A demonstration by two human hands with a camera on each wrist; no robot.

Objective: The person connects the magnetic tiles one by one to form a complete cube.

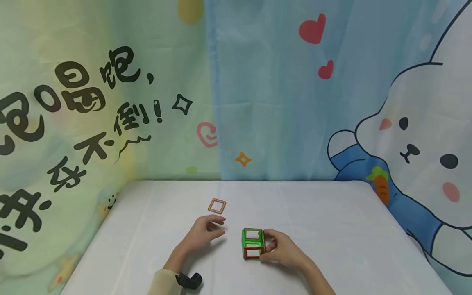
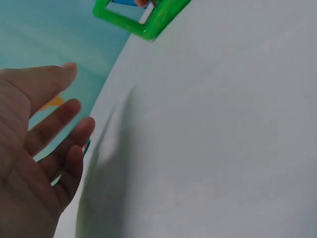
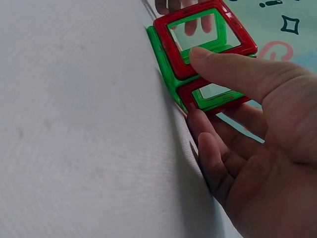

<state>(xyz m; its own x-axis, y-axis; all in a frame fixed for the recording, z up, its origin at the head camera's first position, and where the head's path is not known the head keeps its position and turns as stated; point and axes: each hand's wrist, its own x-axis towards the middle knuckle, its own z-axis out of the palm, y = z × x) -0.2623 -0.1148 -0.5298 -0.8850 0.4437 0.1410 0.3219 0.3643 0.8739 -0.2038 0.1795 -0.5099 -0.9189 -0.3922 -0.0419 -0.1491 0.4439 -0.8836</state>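
A small box of green and red square magnetic tiles (image 1: 253,258) stands on the white table in the head view. My right hand (image 1: 287,250) grips it from the right. In the right wrist view the thumb presses on a red tile (image 3: 174,55), with fingers at the box's other side. My left hand (image 1: 202,233) hovers to the left of the box, apart from it, fingers loosely bent and holding nothing. Beyond the left fingertips lies one orange square tile (image 1: 210,204), flat on the table. A green tile edge (image 2: 161,22) shows at the top of the left wrist view.
The white table (image 1: 332,213) reaches back to a printed curtain (image 1: 265,123) with a cartoon rabbit and lettering. A black device (image 1: 189,281) is worn on the left wrist, by a beige sleeve (image 1: 165,282).
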